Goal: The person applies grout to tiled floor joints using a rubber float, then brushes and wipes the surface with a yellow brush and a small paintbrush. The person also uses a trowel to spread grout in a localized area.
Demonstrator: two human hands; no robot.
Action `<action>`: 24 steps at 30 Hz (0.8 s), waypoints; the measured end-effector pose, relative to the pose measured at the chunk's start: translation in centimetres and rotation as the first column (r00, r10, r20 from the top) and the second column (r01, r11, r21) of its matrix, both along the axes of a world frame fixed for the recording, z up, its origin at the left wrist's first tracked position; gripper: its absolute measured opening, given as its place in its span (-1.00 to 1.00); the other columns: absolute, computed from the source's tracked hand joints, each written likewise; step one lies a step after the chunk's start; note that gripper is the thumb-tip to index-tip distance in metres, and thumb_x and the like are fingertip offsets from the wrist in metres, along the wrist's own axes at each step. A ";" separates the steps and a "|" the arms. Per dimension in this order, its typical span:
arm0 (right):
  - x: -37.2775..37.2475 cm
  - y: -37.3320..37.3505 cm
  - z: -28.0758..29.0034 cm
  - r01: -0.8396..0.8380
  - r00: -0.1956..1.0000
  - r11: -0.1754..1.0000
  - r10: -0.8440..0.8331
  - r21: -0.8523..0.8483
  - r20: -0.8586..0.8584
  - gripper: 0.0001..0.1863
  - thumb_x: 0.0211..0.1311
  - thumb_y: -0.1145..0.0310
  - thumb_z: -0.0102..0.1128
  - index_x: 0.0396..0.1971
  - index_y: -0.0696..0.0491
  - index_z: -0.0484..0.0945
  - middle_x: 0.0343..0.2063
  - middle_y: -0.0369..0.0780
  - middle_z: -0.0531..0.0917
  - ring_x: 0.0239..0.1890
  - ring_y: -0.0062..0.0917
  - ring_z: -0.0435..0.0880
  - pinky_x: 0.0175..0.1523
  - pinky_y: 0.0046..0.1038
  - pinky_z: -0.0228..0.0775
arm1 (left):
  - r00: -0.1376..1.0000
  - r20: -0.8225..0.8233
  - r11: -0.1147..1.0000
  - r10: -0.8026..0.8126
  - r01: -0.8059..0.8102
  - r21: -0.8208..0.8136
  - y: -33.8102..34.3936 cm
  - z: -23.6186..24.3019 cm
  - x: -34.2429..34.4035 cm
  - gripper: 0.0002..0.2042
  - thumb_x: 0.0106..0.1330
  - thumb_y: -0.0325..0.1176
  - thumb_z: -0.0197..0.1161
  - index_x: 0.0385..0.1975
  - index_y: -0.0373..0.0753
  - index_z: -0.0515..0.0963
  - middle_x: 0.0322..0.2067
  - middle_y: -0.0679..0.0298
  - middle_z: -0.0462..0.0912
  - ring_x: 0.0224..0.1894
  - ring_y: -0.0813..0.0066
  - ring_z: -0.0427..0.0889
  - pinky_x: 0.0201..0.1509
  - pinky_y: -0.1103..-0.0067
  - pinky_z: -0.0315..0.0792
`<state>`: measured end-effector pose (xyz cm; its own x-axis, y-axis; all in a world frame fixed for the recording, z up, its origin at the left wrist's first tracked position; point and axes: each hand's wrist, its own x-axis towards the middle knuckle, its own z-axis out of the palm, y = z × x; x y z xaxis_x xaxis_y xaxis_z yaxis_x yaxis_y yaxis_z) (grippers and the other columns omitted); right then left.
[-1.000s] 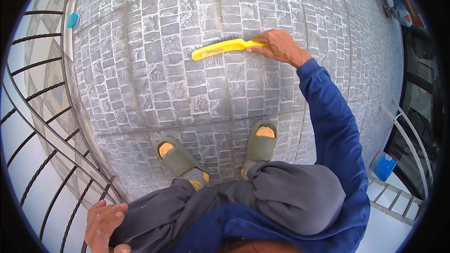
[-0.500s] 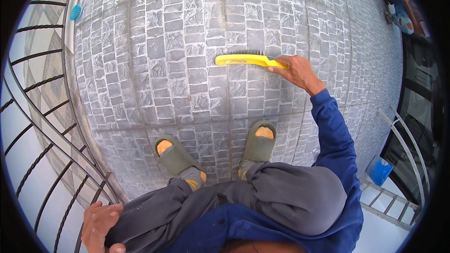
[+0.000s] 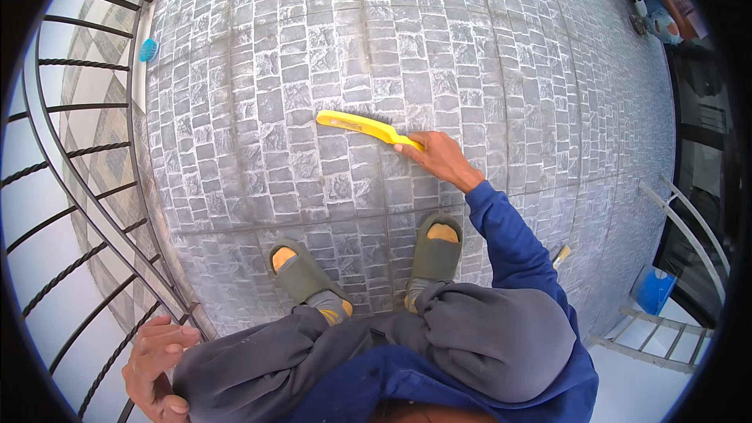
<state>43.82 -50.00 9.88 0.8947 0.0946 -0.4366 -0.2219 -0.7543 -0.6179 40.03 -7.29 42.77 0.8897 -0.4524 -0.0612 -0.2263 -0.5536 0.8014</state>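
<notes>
A yellow-handled hand brush (image 3: 356,124) with dark bristles is in my right hand (image 3: 442,158), whose fingers wrap round the narrow end of its handle. The bristles face away from me, low over the grey stone-patterned tile floor (image 3: 290,180); whether they touch it I cannot tell. My left hand (image 3: 157,364) is beside my left knee, near the black metal railing. Its fingers are apart and loosely bent, with nothing in them.
A black railing (image 3: 90,106) with twisted bars runs along the left. Beside it lies a blue scrubbing brush (image 3: 149,50). A paintbrush (image 3: 561,256), a blue container (image 3: 654,290) and a metal ladder (image 3: 650,341) are at the right. Another person (image 3: 662,0) sits at the far right.
My right hand has drawn the brush toward me and to the left, and the brush has tilted. The paintbrush on the right has come into sight. My left hand stays by the knee.
</notes>
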 end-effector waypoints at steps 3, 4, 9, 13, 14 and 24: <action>-4.1 3.4 -0.2 0.239 0.963 0.922 -0.183 0.306 -0.200 -0.53 0.36 -0.05 0.21 -0.30 0.14 0.62 -0.62 -0.16 0.52 -0.55 -0.41 0.51 -0.40 -0.26 0.29 | 0.985 -0.070 0.940 0.156 -0.170 -0.295 0.4 -4.9 1.6 -0.43 0.52 0.14 -0.07 -0.05 -0.37 0.51 -0.25 -0.04 0.69 -0.14 0.18 0.69 0.15 0.23 0.47; -5.5 5.4 -0.2 0.283 0.952 0.867 -0.202 0.411 -0.231 -0.54 0.37 -0.03 0.21 -0.28 0.16 0.56 -0.57 -0.16 0.51 -0.51 -0.46 0.48 -0.38 -0.27 0.29 | 0.949 -0.218 0.901 0.230 -0.292 -0.320 -0.1 -7.5 2.8 -0.44 0.55 0.08 -0.10 -0.07 -0.41 0.52 -0.25 -0.05 0.70 -0.13 0.17 0.69 0.13 0.32 0.50; -8.8 12.8 1.2 0.271 0.958 0.719 -0.138 0.640 -0.250 -0.56 0.38 0.03 0.19 -0.17 0.17 0.44 -0.44 -0.12 0.54 -0.41 -0.42 0.52 -0.30 -0.26 0.33 | 0.613 -0.747 0.957 0.257 -0.269 0.108 -7.7 -25.7 3.0 -0.35 0.55 0.20 -0.14 0.03 -0.36 0.58 -0.21 0.19 0.70 -0.16 0.47 0.63 -0.01 0.51 0.48; -9.6 13.5 3.6 0.190 0.979 0.760 -0.101 0.622 -0.176 -0.52 0.41 0.00 0.13 -0.02 0.16 0.47 -0.33 -0.04 0.64 -0.31 -0.22 0.64 -0.21 -0.21 0.41 | 0.626 -0.779 0.996 0.045 -0.087 -0.012 -10.8 -32.2 -1.0 -0.45 0.57 0.10 -0.08 0.01 -0.37 0.51 -0.25 0.19 0.70 -0.19 0.45 0.65 -0.08 0.49 0.53; -9.6 13.1 4.1 0.110 0.991 0.782 -0.037 0.614 -0.131 -0.51 0.42 0.00 0.11 0.02 0.15 0.48 -0.30 -0.04 0.65 -0.28 -0.20 0.65 -0.19 -0.20 0.42 | 0.656 -0.754 0.995 0.036 -0.095 -0.035 -10.8 -32.5 -1.2 -0.49 0.57 0.07 -0.06 0.00 -0.36 0.49 -0.27 0.19 0.69 -0.21 0.44 0.65 -0.09 0.49 0.54; -14.5 3.7 3.8 0.127 0.973 0.875 -0.201 0.468 0.112 -0.64 0.36 0.16 0.25 -0.01 0.10 0.61 -0.41 -0.16 0.64 -0.42 -0.36 0.62 -0.25 -0.32 0.45 | 0.735 -0.615 0.932 0.285 -0.063 0.356 -0.6 -15.4 7.1 -0.57 0.57 0.02 -0.02 -0.15 -0.31 0.50 -0.60 0.35 0.49 -0.69 0.64 0.40 -0.61 0.62 0.29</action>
<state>29.31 -46.27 13.66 0.9664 0.0958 -0.2385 -0.1929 -0.3429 -0.9193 47.14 -7.86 27.35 0.6414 -0.1548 -0.7514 0.4090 -0.7596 0.5056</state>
